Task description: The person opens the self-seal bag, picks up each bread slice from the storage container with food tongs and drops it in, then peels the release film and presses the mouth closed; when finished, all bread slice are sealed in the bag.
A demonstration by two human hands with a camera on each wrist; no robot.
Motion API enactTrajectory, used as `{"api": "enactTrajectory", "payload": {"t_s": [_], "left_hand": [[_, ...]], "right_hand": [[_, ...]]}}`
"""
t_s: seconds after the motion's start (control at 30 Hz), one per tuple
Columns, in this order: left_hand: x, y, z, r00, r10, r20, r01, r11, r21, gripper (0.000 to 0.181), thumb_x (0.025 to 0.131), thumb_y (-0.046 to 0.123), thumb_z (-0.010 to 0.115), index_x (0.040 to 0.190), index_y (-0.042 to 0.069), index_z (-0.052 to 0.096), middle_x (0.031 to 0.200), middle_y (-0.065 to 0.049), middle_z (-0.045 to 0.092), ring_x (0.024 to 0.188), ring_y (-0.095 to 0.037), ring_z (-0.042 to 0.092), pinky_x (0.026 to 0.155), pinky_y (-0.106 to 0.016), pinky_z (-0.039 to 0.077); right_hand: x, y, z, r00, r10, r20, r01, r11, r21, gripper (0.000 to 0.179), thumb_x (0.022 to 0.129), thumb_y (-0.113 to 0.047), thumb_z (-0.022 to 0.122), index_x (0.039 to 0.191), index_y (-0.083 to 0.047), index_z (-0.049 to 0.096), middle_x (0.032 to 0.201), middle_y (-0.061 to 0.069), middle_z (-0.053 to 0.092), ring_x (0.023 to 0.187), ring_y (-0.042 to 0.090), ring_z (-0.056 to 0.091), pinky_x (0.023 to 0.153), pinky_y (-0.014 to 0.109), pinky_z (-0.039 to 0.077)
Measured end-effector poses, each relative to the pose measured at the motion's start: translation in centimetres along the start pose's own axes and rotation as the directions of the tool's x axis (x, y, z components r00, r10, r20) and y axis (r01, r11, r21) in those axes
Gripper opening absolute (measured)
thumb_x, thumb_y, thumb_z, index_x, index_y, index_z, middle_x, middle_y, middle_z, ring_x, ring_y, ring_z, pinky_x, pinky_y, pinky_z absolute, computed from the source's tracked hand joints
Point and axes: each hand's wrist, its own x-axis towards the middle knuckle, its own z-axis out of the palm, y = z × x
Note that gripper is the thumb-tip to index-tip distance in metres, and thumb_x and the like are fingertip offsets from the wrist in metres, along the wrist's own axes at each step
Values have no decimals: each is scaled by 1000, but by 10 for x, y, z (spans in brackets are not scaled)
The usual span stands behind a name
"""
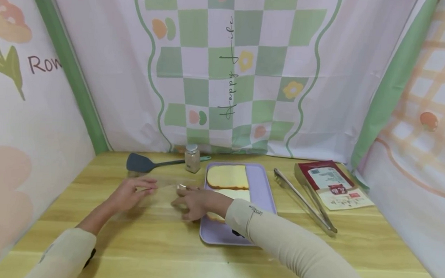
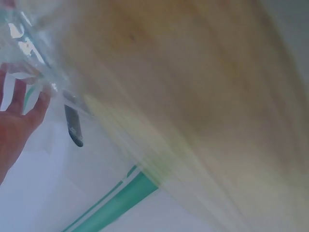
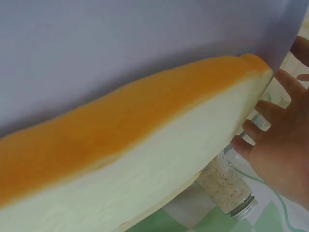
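Observation:
Between both hands, low over the wooden table, lies a clear plastic sheet or bag (image 1: 161,201); its outline is hard to make out. My left hand (image 1: 130,193) touches its left side, and in the left wrist view the fingers (image 2: 41,104) look spread against shiny plastic. On the right, my right hand (image 1: 195,203) reaches across the tray to the plastic, fingers apart and slightly bent. Under the right forearm is a lilac tray (image 1: 263,188) with bread slices (image 1: 228,176) in a column, the lower ones partly hidden. One slice (image 3: 193,125) fills much of the right wrist view.
Behind the hands lie a dark spatula (image 1: 140,163) and a glass seasoning jar (image 1: 192,158) with a metal lid. Right of the tray are metal tongs (image 1: 304,201) and a red-and-cream food packet (image 1: 334,186). Patterned curtains (image 1: 234,71) close off the back and sides.

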Motion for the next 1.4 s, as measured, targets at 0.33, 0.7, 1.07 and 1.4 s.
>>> {"api": "enactTrajectory", "payload": {"t_s": [0.33, 0.7, 1.07, 1.4], "left_hand": [[2, 7, -7, 998, -42, -40, 42, 999, -10, 21, 83, -5, 74, 102, 3, 76, 118, -16, 69, 110, -38, 64, 91, -53, 51], [13, 12, -20, 999, -29, -25, 29, 1000, -9, 18, 86, -2, 72, 103, 2, 75, 121, -15, 69, 108, -37, 66, 84, -47, 57], [4, 6, -18, 999, 18, -50, -18, 1000, 6, 17, 82, -3, 76, 98, 1, 76, 113, -14, 72, 105, -36, 67, 86, -39, 56], [3, 7, -17, 1000, -26, -8, 26, 999, -20, 14, 83, -2, 75, 97, 1, 76, 117, -15, 70, 111, -38, 64, 78, -30, 54]], "right_hand": [[2, 0, -5, 1000, 4, 25, -5, 998, 57, 56, 97, -45, 57, 149, -31, 42, 164, 5, 21, 148, 38, 19, 118, 55, 20], [-1, 3, -7, 1000, 9, 15, -10, 998, 60, 58, 96, -46, 59, 149, -28, 43, 163, 7, 23, 149, 38, 18, 115, 60, 22], [4, 3, 0, 985, 4, -170, 20, 990, 140, 49, 95, -37, 64, 139, -18, 56, 148, 7, 48, 139, 29, 39, 112, 57, 31], [-2, -3, 4, 980, 124, -158, -79, 962, 261, 99, 88, -56, 68, 157, -6, 18, 158, 26, 25, 146, 42, 24, 118, 54, 20]]}}
